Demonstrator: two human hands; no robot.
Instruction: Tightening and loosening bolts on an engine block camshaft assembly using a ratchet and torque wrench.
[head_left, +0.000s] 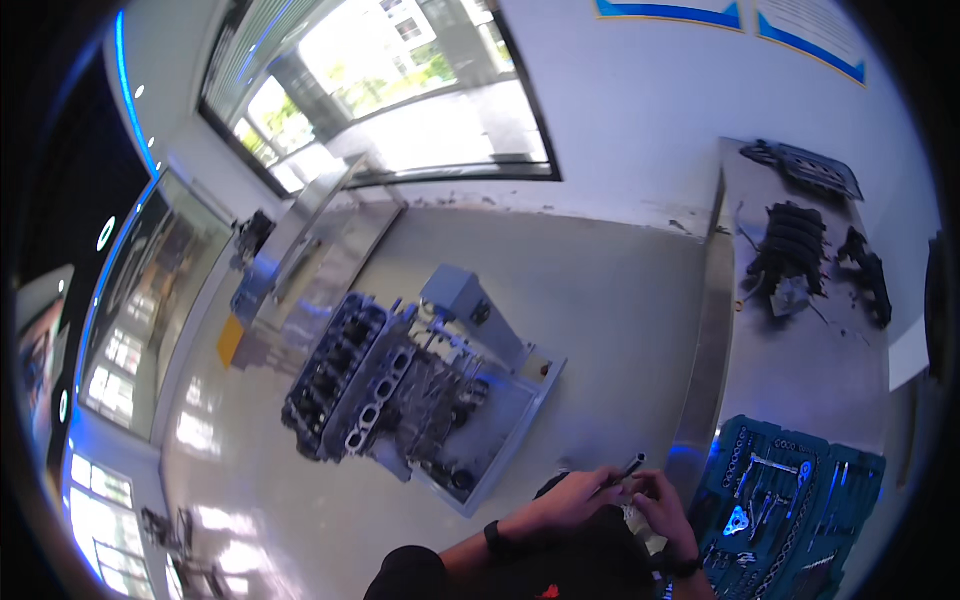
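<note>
Two hands meet low in the view, just off the near left corner of a steel workbench point(800, 370). The left hand point(575, 497) has its fingers curled and pinched around a slim dark tool point(630, 466) with a bright tip, which slants up and away from the knuckles toward the bench edge. The right hand point(665, 510) sits just beside it, fingers bent inward and touching something small and pale between the two hands; what that piece is cannot be told at this size. Each wrist carries a dark band.

At the near end of the bench, right beside the right hand, lies an open blue tool case point(790, 505) filled with sockets and wrenches in rows. Toward the far end of the bench rest a black ribbed manifold point(793, 245), a smaller dark part point(868, 272) by the right edge, and a flat dark cover point(812, 168) at the far corner.

On the pale floor, well apart from the hands and to their left, an engine block point(385, 385) sits tilted on a grey stand point(500, 385). A large window point(390, 80) fills the wall behind it.
</note>
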